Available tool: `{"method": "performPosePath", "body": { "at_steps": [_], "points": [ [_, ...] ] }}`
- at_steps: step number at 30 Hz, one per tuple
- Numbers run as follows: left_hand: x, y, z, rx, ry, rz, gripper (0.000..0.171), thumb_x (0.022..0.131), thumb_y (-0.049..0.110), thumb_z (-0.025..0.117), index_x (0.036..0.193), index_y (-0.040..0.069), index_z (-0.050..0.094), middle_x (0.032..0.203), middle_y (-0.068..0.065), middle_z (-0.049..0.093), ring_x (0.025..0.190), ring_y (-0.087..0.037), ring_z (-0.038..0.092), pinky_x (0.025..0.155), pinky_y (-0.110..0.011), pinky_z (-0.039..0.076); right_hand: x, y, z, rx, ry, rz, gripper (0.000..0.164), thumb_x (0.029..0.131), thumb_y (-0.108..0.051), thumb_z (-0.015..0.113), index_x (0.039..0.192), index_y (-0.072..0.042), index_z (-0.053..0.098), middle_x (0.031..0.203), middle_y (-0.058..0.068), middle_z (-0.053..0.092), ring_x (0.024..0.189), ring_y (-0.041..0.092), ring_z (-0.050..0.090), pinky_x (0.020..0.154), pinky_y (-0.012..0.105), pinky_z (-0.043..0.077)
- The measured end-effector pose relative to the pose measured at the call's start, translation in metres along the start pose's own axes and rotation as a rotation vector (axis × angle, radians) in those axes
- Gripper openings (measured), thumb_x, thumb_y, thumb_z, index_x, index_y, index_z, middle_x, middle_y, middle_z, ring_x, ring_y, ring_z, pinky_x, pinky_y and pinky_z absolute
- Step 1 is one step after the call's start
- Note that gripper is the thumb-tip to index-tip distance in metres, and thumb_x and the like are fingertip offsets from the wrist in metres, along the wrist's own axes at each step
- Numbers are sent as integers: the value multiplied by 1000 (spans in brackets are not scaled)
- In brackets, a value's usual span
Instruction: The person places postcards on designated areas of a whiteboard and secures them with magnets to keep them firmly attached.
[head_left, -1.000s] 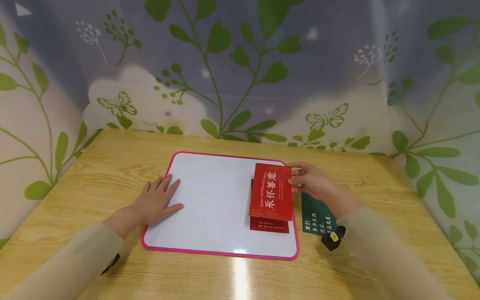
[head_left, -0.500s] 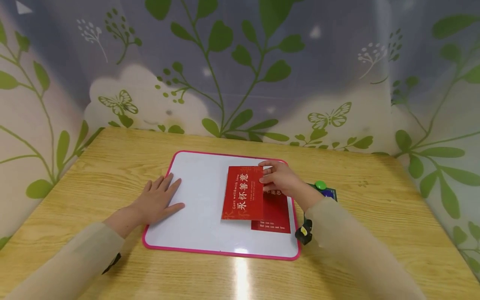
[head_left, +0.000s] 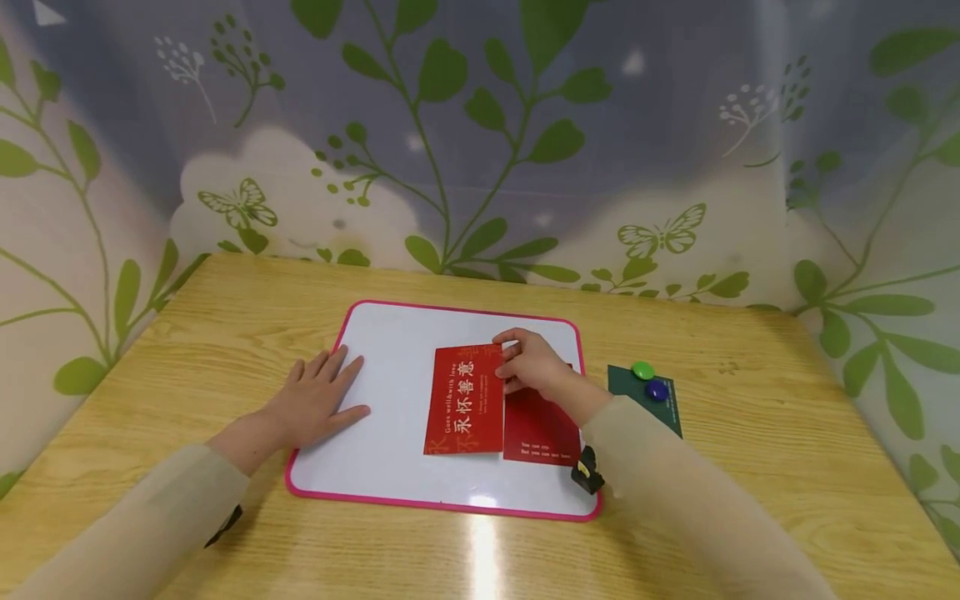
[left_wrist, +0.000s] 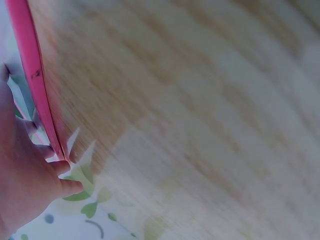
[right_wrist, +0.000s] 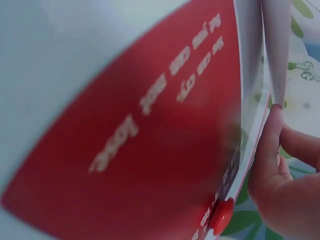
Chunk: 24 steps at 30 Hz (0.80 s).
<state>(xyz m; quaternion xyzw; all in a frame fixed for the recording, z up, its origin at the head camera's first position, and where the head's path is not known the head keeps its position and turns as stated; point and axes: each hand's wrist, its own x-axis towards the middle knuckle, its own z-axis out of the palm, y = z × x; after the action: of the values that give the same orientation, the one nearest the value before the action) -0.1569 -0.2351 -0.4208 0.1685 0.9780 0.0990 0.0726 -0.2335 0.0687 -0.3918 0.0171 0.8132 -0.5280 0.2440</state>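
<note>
A whiteboard [head_left: 390, 367] with a pink frame lies on the wooden table. Flat across its left edge rests my left hand [head_left: 309, 410], fingers spread; the left wrist view shows this hand [left_wrist: 30, 185] against the pink frame [left_wrist: 35, 65]. My right hand [head_left: 536, 367] pinches a red card [head_left: 467, 408] with white lettering by its upper right edge. This card is over the middle of the board, its underside pale in the right wrist view. A second red card [head_left: 534, 437] lies on the board's right part, with a red magnet [right_wrist: 221, 216] on it, partly hidden by my arm.
Right of the board a dark green card [head_left: 663, 412] lies on the table [head_left: 750, 417], partly behind my right sleeve. A green magnet [head_left: 642, 370] and a blue magnet [head_left: 657, 390] sit on it. A leaf-patterned curtain [head_left: 480, 167] stands behind the table.
My right hand has carried the red card leftward from above the second red card to the middle of the board, then slightly nearer. The green card's magnets have come into view. My left hand stays put.
</note>
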Motion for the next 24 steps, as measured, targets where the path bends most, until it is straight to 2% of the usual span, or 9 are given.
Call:
{"method": "performPosePath", "body": {
  "at_steps": [3, 9, 15, 19, 22, 24],
  "points": [
    [0, 0, 0, 2, -1, 0, 74, 92, 46, 51, 145, -1, 28, 150, -30, 20, 136, -52, 18, 106, -69, 14, 1, 0, 3, -15, 10, -9, 46, 86, 4, 60, 129, -4, 47, 93, 7, 45, 66, 15, 57, 55, 25, 55],
    [1, 1, 0, 8, -6, -6, 74, 92, 46, 51, 145, 0, 28, 151, -29, 20, 137, -51, 18, 106, -69, 14, 0, 0, 3, -77, 9, -23, 45, 85, 1, 62, 128, -4, 48, 94, 8, 47, 68, 16, 58, 57, 28, 56],
    [2, 1, 0, 17, -8, -8, 74, 92, 46, 51, 145, 0, 28, 151, -29, 20, 137, -51, 18, 106, -69, 14, -4, -1, -5, -302, 48, -64, 41, 88, -14, 63, 126, -6, 50, 109, 14, 54, 73, 19, 60, 60, 27, 56],
    [2, 2, -1, 14, -8, -5, 75, 92, 46, 52, 145, 0, 28, 151, -29, 20, 137, -51, 18, 106, -69, 14, -8, 0, -15, -450, 101, -152, 40, 89, -22, 62, 125, -7, 52, 119, 15, 57, 92, 25, 60, 77, 33, 55],
    [2, 2, -3, 1, 1, 12, 75, 91, 46, 52, 145, 0, 28, 151, -29, 20, 137, -51, 18, 106, -69, 13, -12, 2, -23, -486, 117, -223, 42, 88, -25, 62, 125, -6, 53, 126, 15, 55, 113, 29, 53, 93, 42, 49],
    [2, 4, -4, -9, 5, 27, 75, 91, 47, 51, 146, 1, 27, 151, -28, 20, 137, -50, 18, 107, -69, 12, -14, 3, -28, -486, 119, -259, 44, 88, -25, 63, 126, -6, 52, 131, 15, 53, 122, 31, 47, 99, 46, 44]
  ]
}}
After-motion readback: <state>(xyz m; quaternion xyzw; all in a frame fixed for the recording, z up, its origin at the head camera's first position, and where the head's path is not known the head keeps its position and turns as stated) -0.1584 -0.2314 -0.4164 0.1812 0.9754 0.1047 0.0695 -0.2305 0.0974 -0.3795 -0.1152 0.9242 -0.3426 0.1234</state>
